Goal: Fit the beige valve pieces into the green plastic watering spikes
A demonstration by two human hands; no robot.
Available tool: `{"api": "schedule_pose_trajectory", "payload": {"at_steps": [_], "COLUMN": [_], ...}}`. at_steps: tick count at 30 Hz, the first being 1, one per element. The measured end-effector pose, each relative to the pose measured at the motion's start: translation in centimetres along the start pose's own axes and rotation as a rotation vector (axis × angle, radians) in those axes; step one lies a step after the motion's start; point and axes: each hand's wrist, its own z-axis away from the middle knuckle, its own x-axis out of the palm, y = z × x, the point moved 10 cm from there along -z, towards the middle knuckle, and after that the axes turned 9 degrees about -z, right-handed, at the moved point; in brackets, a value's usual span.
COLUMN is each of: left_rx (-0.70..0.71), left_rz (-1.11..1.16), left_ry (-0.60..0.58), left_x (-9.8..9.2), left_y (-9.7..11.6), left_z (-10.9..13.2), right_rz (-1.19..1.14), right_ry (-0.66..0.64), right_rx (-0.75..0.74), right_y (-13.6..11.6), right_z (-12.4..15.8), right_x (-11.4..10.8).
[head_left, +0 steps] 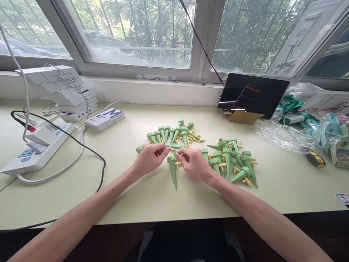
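Two heaps of green cone-shaped spikes with small yellow fittings lie on the pale green desk (131, 203): one heap (171, 134) behind my hands, another (234, 162) to the right. My left hand (149, 158) is closed in a pinch on a green spike (174, 146) that points right. My right hand (194, 163) is closed too, its fingertips pinching a small yellow fitting (178, 164) beside a loose spike (172, 171) that lies between my hands, tip toward me. The two hands nearly touch.
A white power strip (35, 145) with plugs and cables lies at the left, with stacked white boxes (65, 94) behind it. A dark tablet (253, 95) leans on a cardboard box at the back right. Plastic bags with teal parts (297, 116) and a yellow-black tool (316, 159) lie at the right.
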Motion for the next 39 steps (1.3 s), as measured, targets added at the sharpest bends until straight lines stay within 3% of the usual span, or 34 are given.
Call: {"api": "schedule_pose_trajectory", "payload": {"at_steps": [6,31,39], "left_rx": [0.063,0.095,0.084], "left_rz": [0.005,0.003,0.011], "left_ry": [-0.024,-0.020,-0.034], "left_x": [0.5,0.6,0.8], "left_y": [1.0,1.1,1.1], "left_z": [0.2,0.3,0.3], "right_rz": [-0.010,-0.011,0.075], "right_ry": [0.001,0.011,0.172], "right_rx": [-0.024,-0.052,-0.057], "right_y": [-0.3,-0.6,-0.5], "right_z": [0.0,-0.1,-0.6], "right_x": [0.0,-0.2,-3.0]}}
